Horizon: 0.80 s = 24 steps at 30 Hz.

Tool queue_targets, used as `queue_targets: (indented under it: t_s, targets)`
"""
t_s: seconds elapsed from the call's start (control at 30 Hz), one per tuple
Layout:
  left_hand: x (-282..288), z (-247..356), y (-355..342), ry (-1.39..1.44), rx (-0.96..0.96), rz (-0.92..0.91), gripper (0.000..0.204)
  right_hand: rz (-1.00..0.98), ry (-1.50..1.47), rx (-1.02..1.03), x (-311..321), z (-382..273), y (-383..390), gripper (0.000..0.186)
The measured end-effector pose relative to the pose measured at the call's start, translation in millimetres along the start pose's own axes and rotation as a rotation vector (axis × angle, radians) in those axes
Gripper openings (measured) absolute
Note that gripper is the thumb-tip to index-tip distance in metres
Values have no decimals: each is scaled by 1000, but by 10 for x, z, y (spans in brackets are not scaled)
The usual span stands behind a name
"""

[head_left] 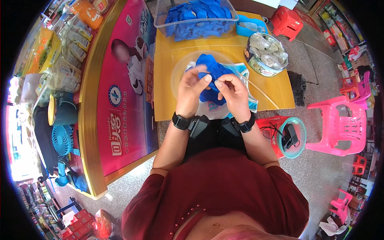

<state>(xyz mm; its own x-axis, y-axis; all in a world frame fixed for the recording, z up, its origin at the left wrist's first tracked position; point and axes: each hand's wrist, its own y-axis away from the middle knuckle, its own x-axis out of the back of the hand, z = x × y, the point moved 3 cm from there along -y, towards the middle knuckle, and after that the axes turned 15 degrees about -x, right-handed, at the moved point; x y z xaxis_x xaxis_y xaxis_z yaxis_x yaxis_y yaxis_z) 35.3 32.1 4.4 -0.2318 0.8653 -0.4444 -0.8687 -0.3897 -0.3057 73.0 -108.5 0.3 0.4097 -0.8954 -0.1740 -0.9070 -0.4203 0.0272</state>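
A bright blue, crumpled, thin piece (213, 67), cloth or plastic, is bunched up between my hands over the near part of the yellow table. My left hand (193, 86) pinches its left side with thumb and forefinger; the other fingers are slightly blurred. On the opposite side, my right hand (233, 93) grips it between thumb and bent fingers. Beneath lies a translucent round tray (178, 76), partly hidden by my hands. A white and light-blue item (243, 71) sticks out to the right of the blue piece. Further right a thin wooden stick (264, 95) rests on the table.
A clear bin (160, 21) full of similar blue pieces stands at the far end, beside a small blue tray (244, 30). A round tin (256, 66) holds clear, crumpled bags. The pink counter (132, 100) borders the left. A teal-rimmed basket (300, 150) and pink chair (340, 124) stand right.
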Motion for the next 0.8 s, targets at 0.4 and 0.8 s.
queue_targets:
  t_s: [0.4,0.8]
  targets:
    - [50,-119,28,-48,-52,117,16,46,331,-17,512,-132,-18,14]
    - [108,-131,-74,490,94,64,29,434,925,-59,1407,-71,104,11]
